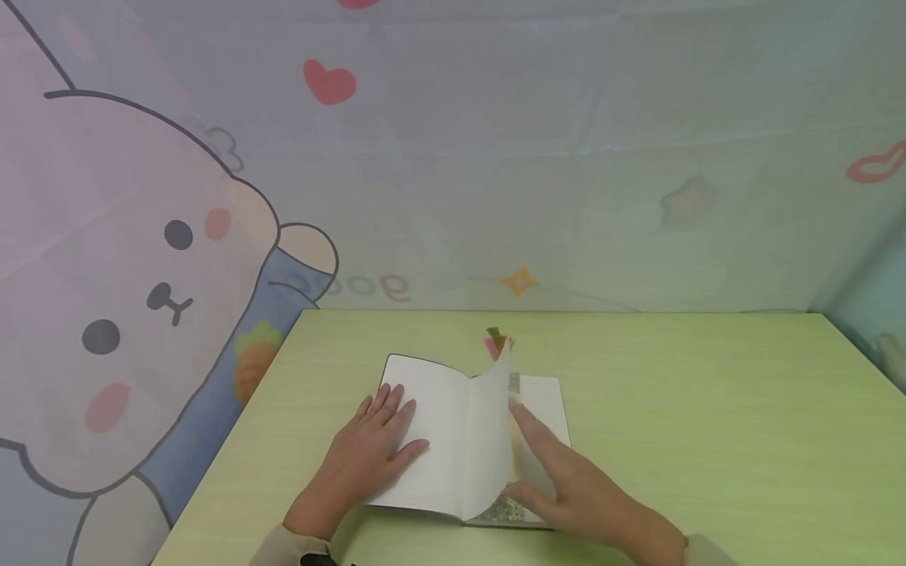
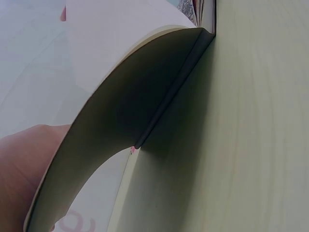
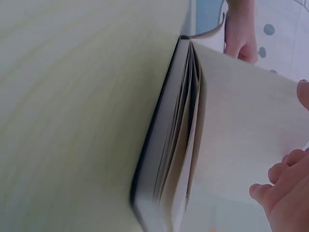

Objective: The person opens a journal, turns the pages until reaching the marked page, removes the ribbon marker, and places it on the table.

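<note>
An open notebook (image 1: 432, 417) with blank white pages and a dark cover lies on the table. My left hand (image 1: 371, 448) rests on its left page, fingers straight. From below, the left wrist view shows the left cover (image 2: 116, 101) curving up off the table. A single page (image 1: 490, 440) stands raised near the middle. My right hand (image 1: 569, 475) is at that page's right edge, thumb and fingers spread, the fingertips at the page. Behind it lie the right page (image 1: 548, 401) and a grey patterned strip (image 1: 506, 509). Stacked pages (image 3: 169, 159) show in the right wrist view.
Green, pink and orange tassels (image 1: 498, 343) stick out past the notebook's top edge. The pale green table (image 1: 708, 424) extends to both sides. Behind its far edge hangs a printed cloth (image 1: 566, 157) with a cartoon bear.
</note>
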Tool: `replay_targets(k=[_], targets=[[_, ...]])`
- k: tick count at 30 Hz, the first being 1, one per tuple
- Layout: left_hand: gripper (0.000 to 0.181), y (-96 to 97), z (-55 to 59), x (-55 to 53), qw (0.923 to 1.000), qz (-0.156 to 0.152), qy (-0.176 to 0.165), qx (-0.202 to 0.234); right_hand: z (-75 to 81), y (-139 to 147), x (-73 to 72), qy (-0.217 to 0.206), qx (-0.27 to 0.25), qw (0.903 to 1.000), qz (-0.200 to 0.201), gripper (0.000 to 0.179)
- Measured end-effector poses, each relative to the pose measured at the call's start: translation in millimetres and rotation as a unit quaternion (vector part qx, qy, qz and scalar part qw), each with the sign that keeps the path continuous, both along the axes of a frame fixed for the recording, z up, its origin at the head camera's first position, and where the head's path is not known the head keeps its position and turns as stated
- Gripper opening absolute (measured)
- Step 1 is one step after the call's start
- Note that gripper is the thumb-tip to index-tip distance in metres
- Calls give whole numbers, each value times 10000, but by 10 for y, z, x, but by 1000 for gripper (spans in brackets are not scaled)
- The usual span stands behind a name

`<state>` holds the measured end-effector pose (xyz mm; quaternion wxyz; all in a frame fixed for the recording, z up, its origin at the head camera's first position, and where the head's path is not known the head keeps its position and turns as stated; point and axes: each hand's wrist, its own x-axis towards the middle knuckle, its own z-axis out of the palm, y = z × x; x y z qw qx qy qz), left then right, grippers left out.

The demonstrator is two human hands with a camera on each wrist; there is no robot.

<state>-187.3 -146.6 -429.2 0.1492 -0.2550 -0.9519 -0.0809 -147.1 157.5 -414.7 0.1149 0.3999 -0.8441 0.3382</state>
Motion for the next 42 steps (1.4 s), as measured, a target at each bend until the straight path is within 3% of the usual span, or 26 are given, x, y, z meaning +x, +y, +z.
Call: replay_targets(k=[6,12,20,28,33,42], targets=[[59,2,0,-10,10000,-22,14,58,-2,-91,7,635,233,9972,308,76],[54,4,-10,4,9998,-54,16,172,-64,-168,41,1050,623,9920,320,70],[56,12,1,-4,9998,15,-177,38,-121,-242,59,914,1075,9894,331,70],[63,26,44,-17,9992,106,-358,131,-115,-392,36,53,1508,9874,477,80],[66,39,47,-25,9990,145,-310,278,-119,-471,43,63,1639,9846,600,82],[77,71,68,-29,9984,280,-374,327,-112,-526,102,443,2101,9717,982,72]])
